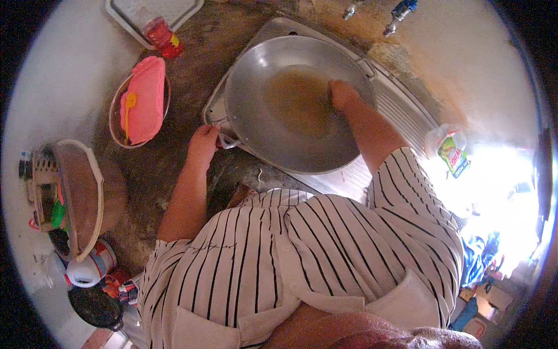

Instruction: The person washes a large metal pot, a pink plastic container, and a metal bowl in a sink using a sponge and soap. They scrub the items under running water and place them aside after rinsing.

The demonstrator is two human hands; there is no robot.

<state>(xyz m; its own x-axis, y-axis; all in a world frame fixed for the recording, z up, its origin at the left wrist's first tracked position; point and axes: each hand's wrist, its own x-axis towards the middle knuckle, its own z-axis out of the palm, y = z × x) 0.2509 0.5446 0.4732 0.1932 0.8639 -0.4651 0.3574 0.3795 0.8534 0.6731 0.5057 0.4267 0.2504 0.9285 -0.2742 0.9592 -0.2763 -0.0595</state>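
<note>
A large, round metal pan [244,87] with loop handles rests over a stainless steel sink unit [272,32]. Brownish liquid or residue covers the pan's bottom. At the near-left rim, my left hand [204,138] grips the pan's loop handle [229,143]. My right hand [344,94] reaches over the right rim and down against the inner wall, its fingers curled. Whatever may lie under those fingers is hidden from me.
Above the sink, two taps [396,18] come out of the wall. An oval container [114,124] with a pink plastic piece [146,102] stands left, near a red bottle [163,38]. A tub [429,141] and green packet [453,156] sit right, past the ribbed drainboard [399,107].
</note>
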